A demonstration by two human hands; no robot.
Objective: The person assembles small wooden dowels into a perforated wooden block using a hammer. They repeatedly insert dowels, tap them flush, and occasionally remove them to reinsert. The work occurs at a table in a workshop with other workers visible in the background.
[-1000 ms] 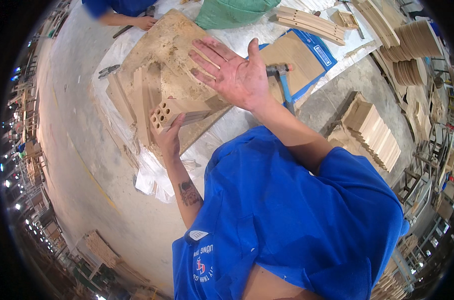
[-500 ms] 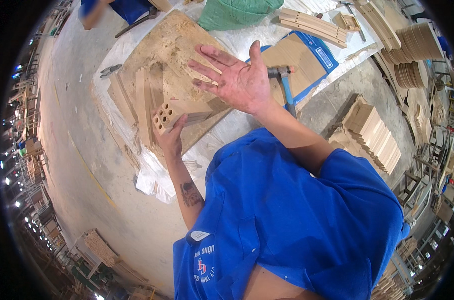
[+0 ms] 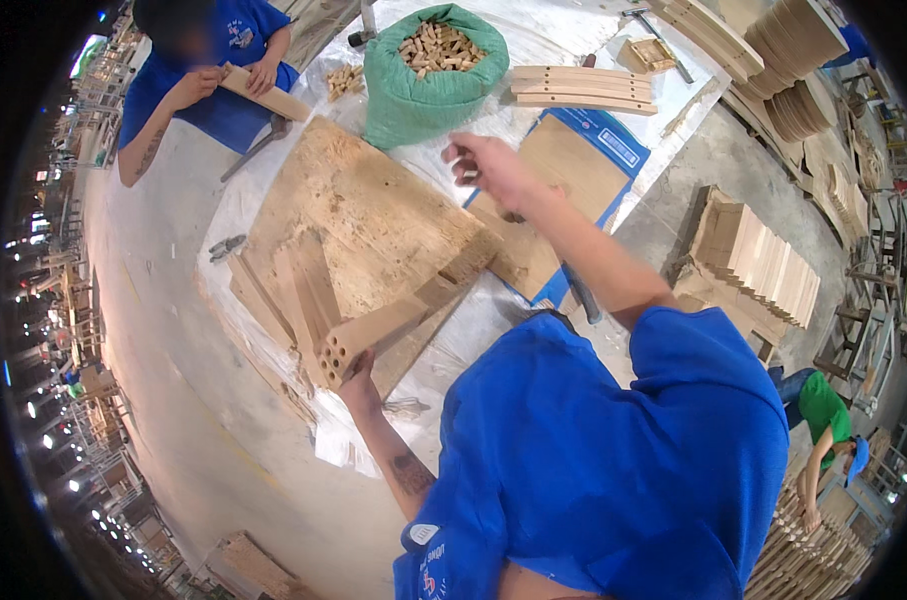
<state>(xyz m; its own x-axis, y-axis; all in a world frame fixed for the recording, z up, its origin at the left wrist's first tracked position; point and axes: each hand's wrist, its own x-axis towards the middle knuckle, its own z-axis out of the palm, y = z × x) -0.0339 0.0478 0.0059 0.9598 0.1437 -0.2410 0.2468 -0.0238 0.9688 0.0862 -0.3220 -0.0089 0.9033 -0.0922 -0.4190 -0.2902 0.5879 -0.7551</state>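
Observation:
My left hand [image 3: 358, 382] grips the near end of a stack of wooden pieces [image 3: 388, 322], with round holes in the end face beside my thumb. The stack rests on a worn wooden board [image 3: 373, 205]. My right hand [image 3: 488, 168] hangs in the air just below a green sack [image 3: 388, 95] full of short wooden dowels [image 3: 441, 48]. Its fingers are loosely bent and somewhat apart, with nothing visible in them. Under my right forearm lies a flat cardboard sheet with a blue border [image 3: 598, 150]. A hammer [image 3: 579, 296] is partly hidden by that forearm.
Across the table a co-worker [image 3: 218, 75] holds a wooden piece [image 3: 265, 92]. Curved drilled rails [image 3: 583, 88] lie beyond the cardboard. Loose dowels [image 3: 343, 82] sit left of the sack. On the right are stacked wood strips [image 3: 763, 262] and another person [image 3: 823, 420].
My right hand has turned over from palm up with spread fingers to loosely bent fingers near the sack. The view has shifted, showing more of the sack and co-worker. My left hand keeps its grip.

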